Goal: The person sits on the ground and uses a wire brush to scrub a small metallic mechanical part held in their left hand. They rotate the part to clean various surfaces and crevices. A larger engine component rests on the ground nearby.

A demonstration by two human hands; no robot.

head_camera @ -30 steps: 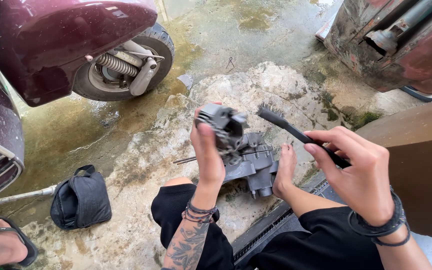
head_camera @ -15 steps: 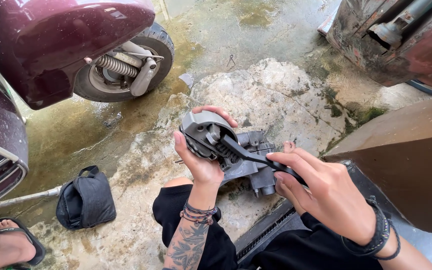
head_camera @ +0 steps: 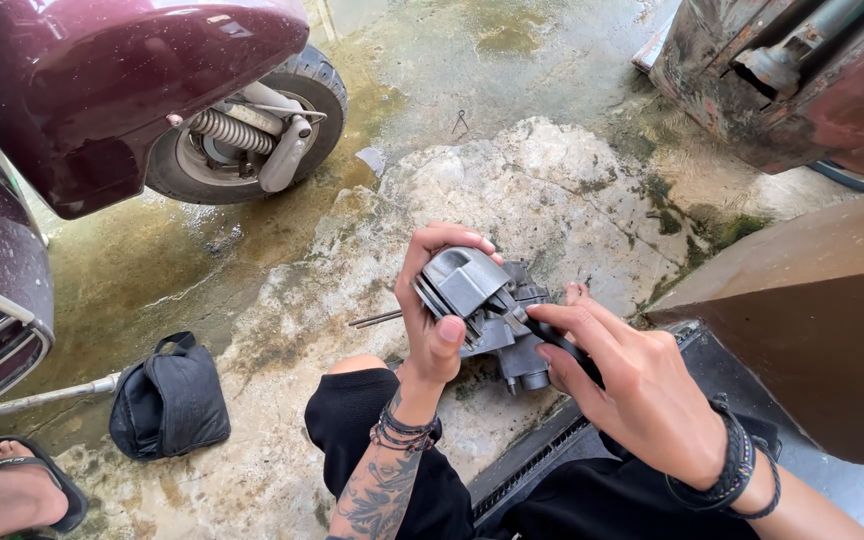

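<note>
Grey metal engine part (head_camera: 487, 310), seen from the head camera, held above cracked wet concrete ground (head_camera: 552, 190). The left hand (head_camera: 437, 300) grips it, fingers curled over the top and thumb on the front. The right hand (head_camera: 627, 385) clasps a black tool (head_camera: 557, 340) pressed against the part. A maroon scooter (head_camera: 122, 100) stands at upper left, a black bag (head_camera: 170, 398) beside the knee.
</note>
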